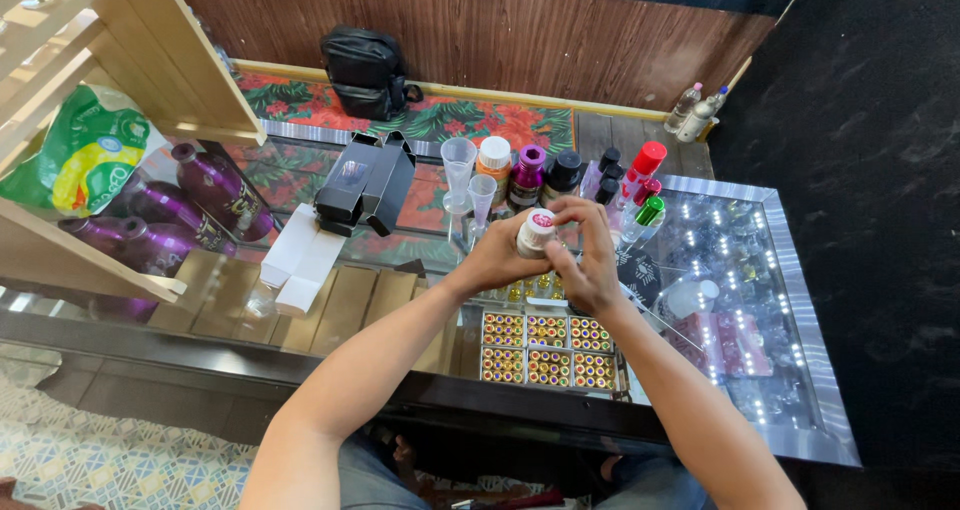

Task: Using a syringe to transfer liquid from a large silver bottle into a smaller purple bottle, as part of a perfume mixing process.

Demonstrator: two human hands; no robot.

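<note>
Small white round-capped bottle [536, 234] sits gripped between both hands above the glass bench [780, 300]: left hand [497, 260] wraps its body, right hand [585, 255] fingers pinch the cap. A slip could knock over the clear plastic funnels [468, 180] and coloured bottles [560, 175] just beyond.

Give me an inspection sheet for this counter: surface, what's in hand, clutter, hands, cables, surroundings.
Surface: glass display counter, lit inside.
In hand: small white-capped bottle.
Clutter: row of coloured-cap bottles, two clear plastic measuring cups, open black box, flat white carton.
Hands: left hand grips the bottle; right hand on its cap.
Cables: nothing seen.
Surroundings: black bag, wooden shelf with purple bottles.
</note>
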